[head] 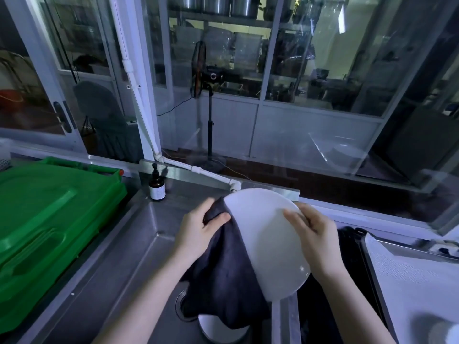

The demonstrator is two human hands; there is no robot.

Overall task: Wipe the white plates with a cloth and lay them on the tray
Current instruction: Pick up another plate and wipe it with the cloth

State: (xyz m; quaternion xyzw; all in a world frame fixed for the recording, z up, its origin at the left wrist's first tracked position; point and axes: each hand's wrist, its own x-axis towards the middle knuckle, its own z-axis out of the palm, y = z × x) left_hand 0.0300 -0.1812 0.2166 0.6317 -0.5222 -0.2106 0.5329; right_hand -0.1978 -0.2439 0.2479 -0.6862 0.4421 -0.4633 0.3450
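Note:
A round white plate [268, 234] is held tilted above the steel sink [139, 244]. My right hand [313, 232] grips the plate's right rim. My left hand [201, 227] pinches a dark grey cloth [223, 269] against the plate's left edge; the cloth hangs down over the sink and covers the plate's left part. Another white plate [218, 328] lies in the sink bottom, partly hidden under the cloth. A white tray [402, 274] lies at the right, with a white dish [444, 328] at its near corner.
A green plastic crate [44, 219] lies upside down to the left of the sink. A small brown pump bottle [157, 187] stands at the sink's back edge beside a white pipe [198, 168]. A glass partition runs behind the counter. A dark basin [330, 294] sits between sink and tray.

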